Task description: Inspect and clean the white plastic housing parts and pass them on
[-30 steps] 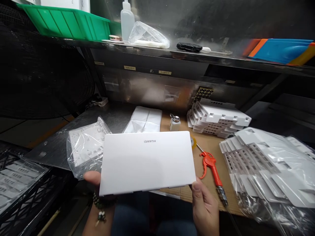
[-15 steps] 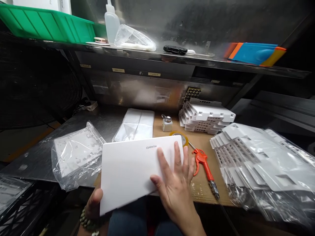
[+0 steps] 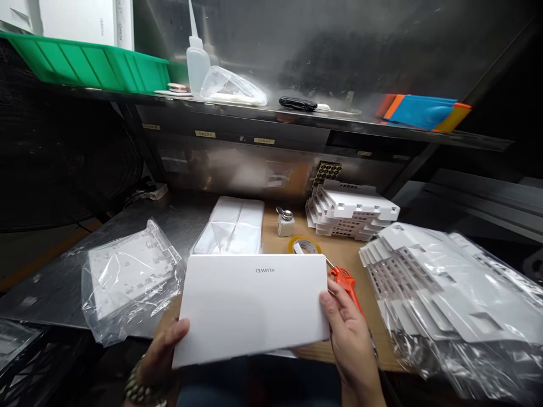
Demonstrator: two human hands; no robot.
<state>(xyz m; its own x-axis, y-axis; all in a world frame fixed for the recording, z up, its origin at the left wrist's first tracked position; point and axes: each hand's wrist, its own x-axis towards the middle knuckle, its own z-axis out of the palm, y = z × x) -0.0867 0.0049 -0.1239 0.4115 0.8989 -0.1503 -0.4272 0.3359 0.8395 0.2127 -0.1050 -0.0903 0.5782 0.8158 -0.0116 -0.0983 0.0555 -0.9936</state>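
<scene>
- While both hands grip it, the white box [image 3: 254,308] is held almost flat over the near edge of the desk [image 3: 271,242], directly in front of the person.
- Box: flat, rectangular, plain white top. Grey "HUAWEI" lettering near the far edge reads upside down from this side.
- Left hand [image 3: 163,350]: closed on the near left corner, thumb on top, fingers hidden underneath. A bead bracelet [image 3: 142,390] sits on the wrist.
- Right hand [image 3: 348,333]: closed on the right edge, thumb on the top face, fingers behind the box.
- Left of the box: a clear plastic bag [image 3: 127,282] of white parts lies on the desk, just beside it.
- Beyond the box: a flat white pack [image 3: 233,229], a small bottle [image 3: 285,221] and a tape roll [image 3: 304,246]; the roll sits just past the far edge.
- Right of the box: an orange air gun [image 3: 345,282], partly hidden by the right hand; a stack of white trays [image 3: 354,212] further back; bagged white inserts [image 3: 445,294] at the far right.
- Above: a shelf [image 3: 297,116] carries a green bin [image 3: 93,65] and a squeeze bottle [image 3: 198,59].
</scene>
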